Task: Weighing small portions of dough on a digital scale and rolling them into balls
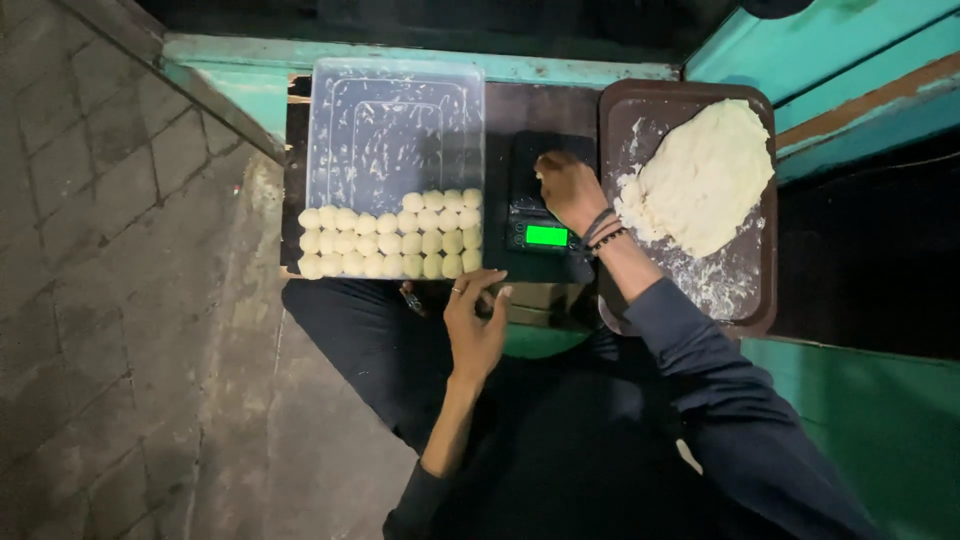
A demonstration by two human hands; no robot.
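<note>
Three rows of small dough balls (392,240) fill the near end of a clear plastic tray (395,110) at 10 o'clock on the counter (540,100). Right hand (568,188) at 12 o'clock over a black scale (543,205) w/ green display; grip curled, fingertips pressed on smth pale, cannot tell what. Left hand (476,322) at centre, fingers loosely spread, holding nothing. Dough mass (703,175) on brown tray (745,300) at 2 o'clock. Judged soft, sticky, light: pinch portions off at the ragged edge.

Grey paving stones (110,250), teal wall (850,50)
</note>
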